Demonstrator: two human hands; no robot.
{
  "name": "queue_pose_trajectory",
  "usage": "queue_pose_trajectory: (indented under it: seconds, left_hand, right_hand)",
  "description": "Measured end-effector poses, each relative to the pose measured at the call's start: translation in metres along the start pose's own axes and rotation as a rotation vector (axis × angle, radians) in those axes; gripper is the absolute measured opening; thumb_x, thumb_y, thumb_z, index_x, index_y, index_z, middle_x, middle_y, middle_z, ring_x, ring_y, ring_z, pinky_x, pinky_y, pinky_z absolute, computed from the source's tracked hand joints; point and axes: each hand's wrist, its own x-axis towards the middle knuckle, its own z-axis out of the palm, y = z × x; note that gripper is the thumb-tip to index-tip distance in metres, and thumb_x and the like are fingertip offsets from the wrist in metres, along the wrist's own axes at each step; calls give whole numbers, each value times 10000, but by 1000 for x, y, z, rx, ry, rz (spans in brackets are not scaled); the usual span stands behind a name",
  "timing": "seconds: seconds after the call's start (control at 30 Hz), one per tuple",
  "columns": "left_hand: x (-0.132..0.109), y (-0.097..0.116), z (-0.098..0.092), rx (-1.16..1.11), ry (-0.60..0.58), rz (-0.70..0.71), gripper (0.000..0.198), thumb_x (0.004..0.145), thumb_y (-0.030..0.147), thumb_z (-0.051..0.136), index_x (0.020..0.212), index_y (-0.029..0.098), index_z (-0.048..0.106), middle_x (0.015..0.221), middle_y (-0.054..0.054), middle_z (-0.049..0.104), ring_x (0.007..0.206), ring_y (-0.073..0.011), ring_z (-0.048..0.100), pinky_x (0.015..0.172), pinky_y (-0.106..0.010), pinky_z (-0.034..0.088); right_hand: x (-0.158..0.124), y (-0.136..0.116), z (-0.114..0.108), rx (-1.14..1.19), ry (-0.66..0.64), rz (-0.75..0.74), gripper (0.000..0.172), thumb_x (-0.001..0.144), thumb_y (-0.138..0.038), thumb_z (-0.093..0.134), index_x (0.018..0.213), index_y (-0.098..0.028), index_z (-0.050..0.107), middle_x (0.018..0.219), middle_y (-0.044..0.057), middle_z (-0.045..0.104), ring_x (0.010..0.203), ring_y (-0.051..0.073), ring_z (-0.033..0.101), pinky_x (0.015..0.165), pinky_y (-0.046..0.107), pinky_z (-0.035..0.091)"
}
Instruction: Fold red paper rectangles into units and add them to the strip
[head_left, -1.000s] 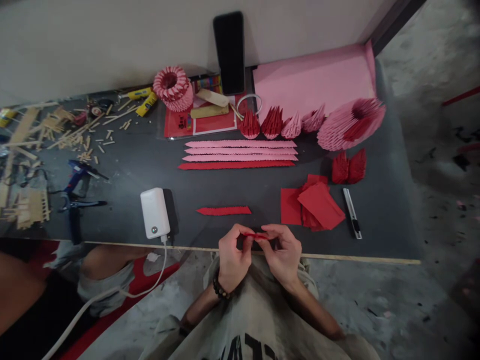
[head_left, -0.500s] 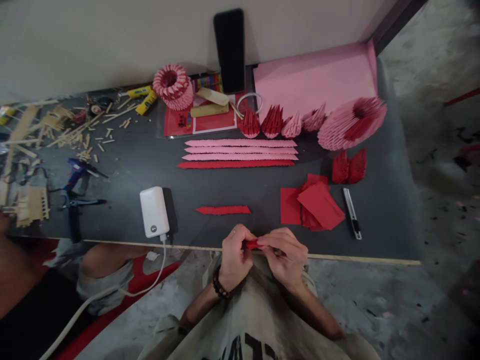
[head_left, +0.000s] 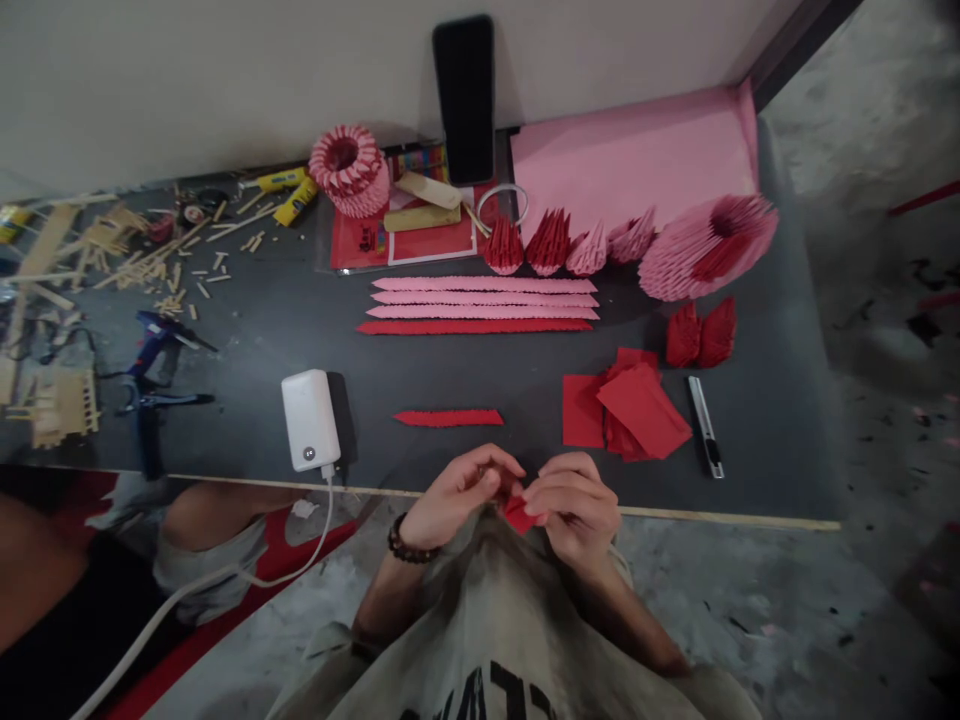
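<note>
Both my hands meet at the near edge of the dark table [head_left: 465, 372], pinching a small folded red paper piece [head_left: 518, 514]. My left hand [head_left: 459, 492], with a bead bracelet at the wrist, grips its upper left side with closed fingers. My right hand [head_left: 576, 508] curls around its right side. Just beyond my hands lies a short red folded strip [head_left: 448, 418]. A loose pile of red paper squares [head_left: 628, 404] sits to the right of it, and a utility knife [head_left: 705, 426] lies beside that pile.
Farther back lie several long pink and red strips [head_left: 480, 304], folded paper clusters [head_left: 555, 244], a pink paper model [head_left: 705, 248], pink sheets [head_left: 630, 160] and a phone [head_left: 465, 96] propped on the wall. A white power bank [head_left: 310, 420], glue gun [head_left: 159, 344] and wood scraps [head_left: 105, 262] are left. Another person's leg [head_left: 210, 540] is at lower left.
My hands drew slightly toward me and lower. The red piece, held flat and thin before, now shows as a folded shape between my fingers, and my left wrist has turned outward.
</note>
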Motion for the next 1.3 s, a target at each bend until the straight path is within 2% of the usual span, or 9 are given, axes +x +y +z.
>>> queue_pose_trajectory:
  seconds: [0.1, 0.17, 0.27, 0.33, 0.47, 0.57, 0.8, 1.0, 1.3]
  left_hand:
    - [1, 4, -5, -71, -123, -86, 470, 818, 579, 844, 1076, 194, 765, 862, -84, 732, 745, -197, 682, 710, -305, 536]
    - [3, 4, -3, -72, -101, -90, 408, 798, 555, 872, 909, 178, 762, 812, -69, 715, 729, -187, 660, 702, -303, 525]
    - [6, -1, 6, -116, 154, 1, 390, 800, 515, 885, 750, 187, 679, 709, -19, 662, 661, -150, 599, 654, -282, 495]
    - [9, -6, 13, -159, 366, 84, 379, 800, 465, 899, 730, 196, 642, 676, 10, 642, 633, -130, 569, 635, -267, 478]
    - [10, -16, 29, -179, 458, 133, 291, 837, 405, 880, 780, 189, 694, 770, -7, 714, 714, -148, 622, 715, -286, 524]
    - [8, -22, 36, -171, 446, 140, 263, 865, 403, 852, 803, 182, 724, 773, -11, 719, 717, -148, 638, 708, -275, 536]
    - [2, -29, 27, 61, 521, 186, 276, 914, 458, 781, 922, 188, 839, 859, -72, 812, 783, -209, 725, 748, -325, 594]
    - [-1, -28, 31, 139, 560, 159, 226, 916, 447, 775, 900, 236, 852, 853, -69, 824, 780, -246, 757, 734, -375, 624]
    - [4, -14, 33, 136, 552, 147, 265, 879, 407, 788, 851, 146, 826, 796, -91, 810, 711, -205, 741, 672, -295, 604]
  right_hand:
    - [-3, 4, -2, 49, -55, -52, 141, 963, -325, 688, 878, -394, 777, 753, -33, 821, 807, 228, 753, 750, 408, 601]
    - [-6, 7, 0, 65, -23, 3, 105, 951, -412, 709, 1019, -417, 789, 896, 0, 843, 931, 259, 759, 803, 429, 608]
    - [-12, 8, 6, 116, 108, 223, 523, 947, -656, 609, 1340, -320, 683, 1136, 119, 804, 977, 295, 755, 764, 431, 616]
    - [-16, 6, 10, 148, 118, 351, 671, 905, -747, 598, 1338, -239, 670, 1057, 138, 795, 851, 275, 757, 644, 372, 590]
    - [-20, -3, 18, 47, 136, 502, 263, 899, -473, 763, 963, -219, 752, 681, 7, 713, 539, 146, 612, 507, 263, 473]
    - [-18, -10, 19, -11, 190, 533, 263, 967, -401, 673, 788, -210, 694, 606, -23, 639, 507, 115, 532, 492, 240, 431]
    - [-6, -11, 14, -77, -6, 391, 222, 971, -324, 652, 811, -190, 729, 680, -19, 663, 576, 105, 566, 568, 236, 451]
    - [-7, -15, 20, -51, 107, 492, 148, 946, -335, 710, 896, -202, 749, 737, -2, 730, 592, 117, 626, 549, 228, 502]
    - [-7, -12, 16, -99, 145, 388, 68, 886, -236, 787, 947, -266, 786, 837, -20, 753, 718, 139, 677, 652, 264, 530]
